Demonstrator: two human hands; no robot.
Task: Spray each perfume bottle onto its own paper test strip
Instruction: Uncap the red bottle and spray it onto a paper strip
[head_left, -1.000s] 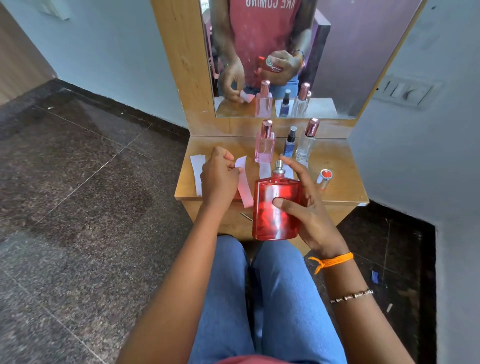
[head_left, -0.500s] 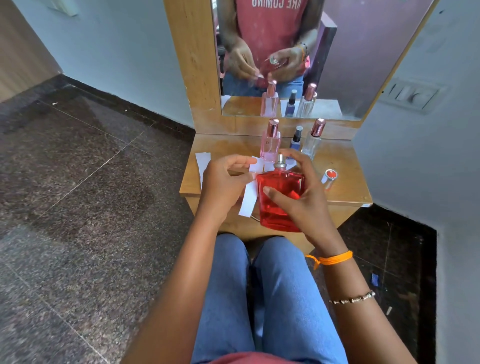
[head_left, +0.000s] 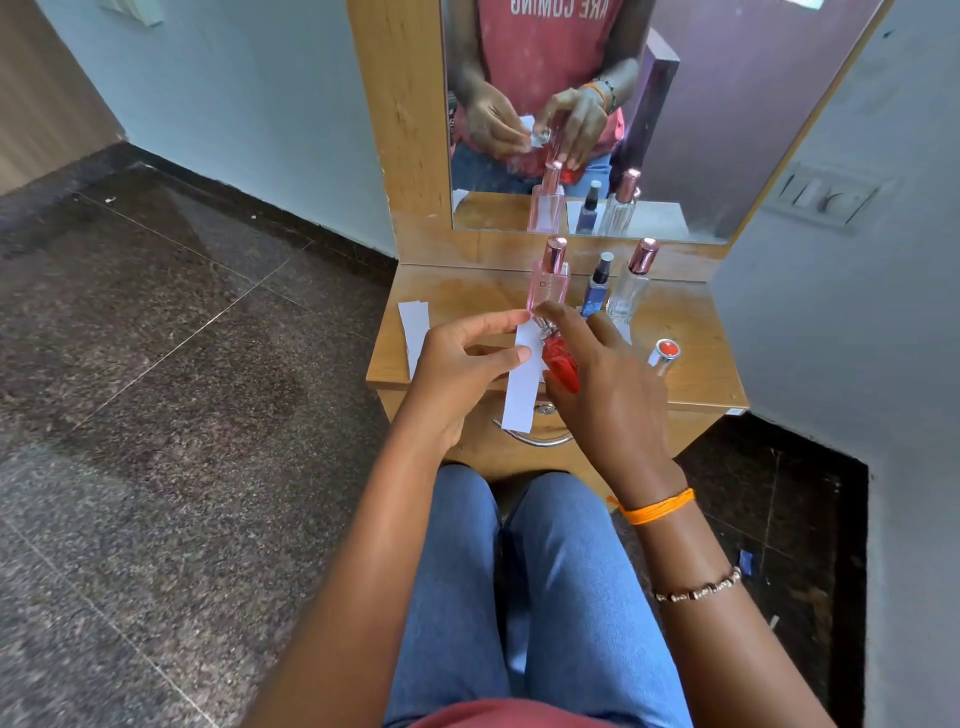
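My right hand (head_left: 608, 395) grips a red perfume bottle (head_left: 562, 365), turned edge-on, with the index finger on its silver nozzle. My left hand (head_left: 457, 371) pinches a white paper strip (head_left: 523, 387) upright, right beside the nozzle. Most of the red bottle is hidden behind my right hand. On the small wooden table (head_left: 696, 374) stand a pink bottle (head_left: 548, 278), a small blue bottle (head_left: 597, 287) and a clear bottle (head_left: 632, 286). Another paper strip (head_left: 414, 327) lies at the table's left edge.
The red bottle's cap (head_left: 664, 354) lies on the table to the right of my hands. A mirror (head_left: 571, 104) rises behind the bottles. A drawer handle (head_left: 537, 440) sits below the table top. My knees are close under the table; grey walls flank it.
My right hand turned the red bottle from face-on to edge-on and raised it. My left hand brought the strip up against the nozzle.
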